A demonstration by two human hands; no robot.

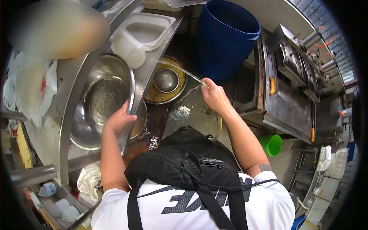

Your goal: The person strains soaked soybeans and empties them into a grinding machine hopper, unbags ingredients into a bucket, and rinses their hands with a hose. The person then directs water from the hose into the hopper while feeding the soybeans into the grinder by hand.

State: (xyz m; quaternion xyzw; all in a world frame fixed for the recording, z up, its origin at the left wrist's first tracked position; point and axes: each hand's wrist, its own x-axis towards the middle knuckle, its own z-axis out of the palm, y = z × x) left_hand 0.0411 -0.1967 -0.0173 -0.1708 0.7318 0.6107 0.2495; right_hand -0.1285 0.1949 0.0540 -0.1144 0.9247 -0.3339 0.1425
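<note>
My right hand (214,97) is closed around a hose (219,128). A stream of water shoots from its end toward the left, and a thinner spray leaks beside the fingers. My left hand (119,119) grips the rim of a large, shiny metal bowl (84,135), with the thumb outside the edge. The bowl sits tilted at the metal counter, and its inside looks wet. Lower down, beyond my left hand, a round pan (154,96) holds yellowish grains with a small steel bowl (166,80) on top.
A white plastic tub (160,20) and a translucent container (128,50) stand on the counter (152,71). A tall blue barrel (226,42) is ahead. Metal cooking equipment (293,111) lines the right, near a green bucket (270,145). The floor (180,120) is wet.
</note>
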